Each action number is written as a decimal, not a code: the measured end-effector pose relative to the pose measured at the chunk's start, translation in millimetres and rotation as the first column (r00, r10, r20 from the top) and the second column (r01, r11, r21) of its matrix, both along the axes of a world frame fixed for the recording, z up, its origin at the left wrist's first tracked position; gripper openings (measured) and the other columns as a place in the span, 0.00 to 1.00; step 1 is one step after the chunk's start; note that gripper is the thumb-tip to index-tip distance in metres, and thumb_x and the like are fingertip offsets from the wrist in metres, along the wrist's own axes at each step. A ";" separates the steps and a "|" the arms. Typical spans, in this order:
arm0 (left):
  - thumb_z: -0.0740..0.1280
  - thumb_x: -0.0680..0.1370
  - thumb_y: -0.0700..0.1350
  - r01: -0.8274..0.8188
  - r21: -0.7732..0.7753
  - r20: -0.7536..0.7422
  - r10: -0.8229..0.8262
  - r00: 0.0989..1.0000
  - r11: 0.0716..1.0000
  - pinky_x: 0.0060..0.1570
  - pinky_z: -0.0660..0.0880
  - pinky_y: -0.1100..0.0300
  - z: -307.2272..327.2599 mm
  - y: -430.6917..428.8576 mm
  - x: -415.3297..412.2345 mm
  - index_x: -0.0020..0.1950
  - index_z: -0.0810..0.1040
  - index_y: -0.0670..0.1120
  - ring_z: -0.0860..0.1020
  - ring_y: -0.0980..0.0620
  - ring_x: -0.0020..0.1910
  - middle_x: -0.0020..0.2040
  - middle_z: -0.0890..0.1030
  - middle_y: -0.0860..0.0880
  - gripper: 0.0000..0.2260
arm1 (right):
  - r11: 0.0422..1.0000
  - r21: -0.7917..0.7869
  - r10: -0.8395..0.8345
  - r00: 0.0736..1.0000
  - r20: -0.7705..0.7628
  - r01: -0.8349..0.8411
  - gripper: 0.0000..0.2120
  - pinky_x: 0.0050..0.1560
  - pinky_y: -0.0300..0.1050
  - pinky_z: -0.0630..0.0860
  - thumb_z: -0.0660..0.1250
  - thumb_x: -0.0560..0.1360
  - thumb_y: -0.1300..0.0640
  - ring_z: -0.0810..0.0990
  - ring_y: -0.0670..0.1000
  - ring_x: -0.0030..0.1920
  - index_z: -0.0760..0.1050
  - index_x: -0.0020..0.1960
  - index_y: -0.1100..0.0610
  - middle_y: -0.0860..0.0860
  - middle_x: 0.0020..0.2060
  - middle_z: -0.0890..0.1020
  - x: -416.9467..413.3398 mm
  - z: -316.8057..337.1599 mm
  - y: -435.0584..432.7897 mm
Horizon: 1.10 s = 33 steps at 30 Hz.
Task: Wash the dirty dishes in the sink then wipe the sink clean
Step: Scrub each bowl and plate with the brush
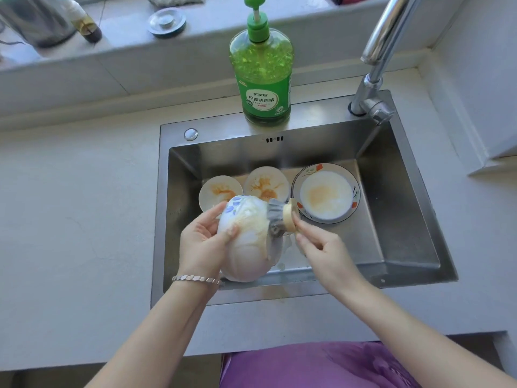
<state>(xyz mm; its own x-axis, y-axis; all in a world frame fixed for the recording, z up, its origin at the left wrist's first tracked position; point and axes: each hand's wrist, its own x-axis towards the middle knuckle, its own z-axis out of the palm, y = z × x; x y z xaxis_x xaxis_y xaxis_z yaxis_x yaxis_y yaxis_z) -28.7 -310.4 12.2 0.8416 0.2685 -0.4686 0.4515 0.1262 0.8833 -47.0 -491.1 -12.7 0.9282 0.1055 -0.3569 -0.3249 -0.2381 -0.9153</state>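
Over the steel sink (397,208) my left hand (202,239) grips a white bowl (247,242) with blue flowers, tilted on its side and smeared with soapy orange residue. My right hand (321,247) holds a dish brush (281,217) with a beige handle and grey head, pressed against the bowl's rim. On the sink floor behind lie two small orange-stained plates (219,189) (265,182) and a flower-rimmed plate (326,193) with a milky, stained middle.
A green dish soap pump bottle (261,68) stands on the sink's back rim. The chrome faucet (375,77) rises at the back right. A metal drain strainer (167,22), a dark bottle (84,22) and a steel pot (36,19) sit on the ledge. Pale counter surrounds the sink.
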 end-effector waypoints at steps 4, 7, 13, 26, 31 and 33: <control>0.65 0.71 0.27 -0.107 -0.046 0.001 0.107 0.994 0.993 0.32 0.77 0.66 -1.2 4.4 5.0 0.56 0.77 0.42 0.82 0.58 0.35 0.37 0.84 0.52 0.17 | 0.992 0.026 0.125 0.991 0.056 -0.127 0.24 0.59 0.30 0.68 0.61 0.78 0.58 0.74 0.30 0.55 0.70 0.53 0.25 0.25 0.49 0.76 -18.7 5.6 7.1; 0.65 0.71 0.26 -0.122 -0.052 -0.008 0.122 0.993 0.991 0.31 0.77 0.66 -0.8 3.0 5.9 0.54 0.77 0.44 0.82 0.58 0.34 0.34 0.84 0.53 0.17 | 0.998 -0.024 0.063 0.997 -0.045 -0.064 0.21 0.63 0.39 0.69 0.61 0.78 0.59 0.75 0.35 0.48 0.70 0.55 0.31 0.27 0.38 0.76 -1.2 -5.3 -1.0; 0.65 0.71 0.27 -0.165 -0.047 0.001 0.165 0.986 0.985 0.29 0.77 0.67 1.6 4.9 14.3 0.57 0.76 0.43 0.82 0.59 0.32 0.31 0.83 0.54 0.18 | 0.994 0.032 0.103 0.994 -0.043 -0.102 0.21 0.56 0.34 0.72 0.60 0.79 0.60 0.77 0.33 0.46 0.69 0.61 0.35 0.30 0.42 0.80 -26.4 -4.2 8.0; 0.65 0.71 0.26 -0.181 -0.037 -0.013 0.180 0.984 0.983 0.30 0.77 0.66 -6.9 -1.9 13.9 0.50 0.78 0.46 0.81 0.59 0.31 0.31 0.83 0.54 0.16 | 0.998 0.058 -0.013 0.996 -0.089 0.018 0.20 0.33 0.23 0.66 0.58 0.79 0.65 0.71 0.29 0.28 0.64 0.65 0.46 0.32 0.19 0.69 2.9 -11.8 6.6; 0.66 0.71 0.26 -0.022 -0.001 0.010 0.022 1.000 1.000 0.35 0.80 0.65 -11.6 -9.0 18.4 0.57 0.77 0.44 0.82 0.57 0.36 0.41 0.83 0.48 0.19 | 0.988 -0.129 0.055 0.977 -0.206 -0.083 0.19 0.55 0.34 0.69 0.61 0.78 0.61 0.75 0.35 0.52 0.70 0.67 0.51 0.38 0.49 0.81 9.7 -44.8 -21.3; 0.68 0.71 0.28 0.148 0.097 -0.002 -0.148 0.989 0.984 0.43 0.79 0.65 -23.0 -12.4 24.1 0.61 0.75 0.42 0.80 0.54 0.42 0.47 0.81 0.46 0.20 | 0.963 -0.242 0.052 0.965 -0.257 -0.116 0.19 0.65 0.42 0.66 0.60 0.78 0.60 0.71 0.46 0.65 0.70 0.68 0.48 0.44 0.64 0.75 10.2 -56.1 -43.5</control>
<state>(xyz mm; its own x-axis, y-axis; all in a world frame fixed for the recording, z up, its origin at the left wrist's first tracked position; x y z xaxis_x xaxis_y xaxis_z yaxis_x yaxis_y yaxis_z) -4.6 -322.8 -10.8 0.8776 0.1848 -0.4424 0.4546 -0.0276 0.8902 -36.9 -534.6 -68.8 0.7994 0.0554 -0.5982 -0.5013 -0.4874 -0.7150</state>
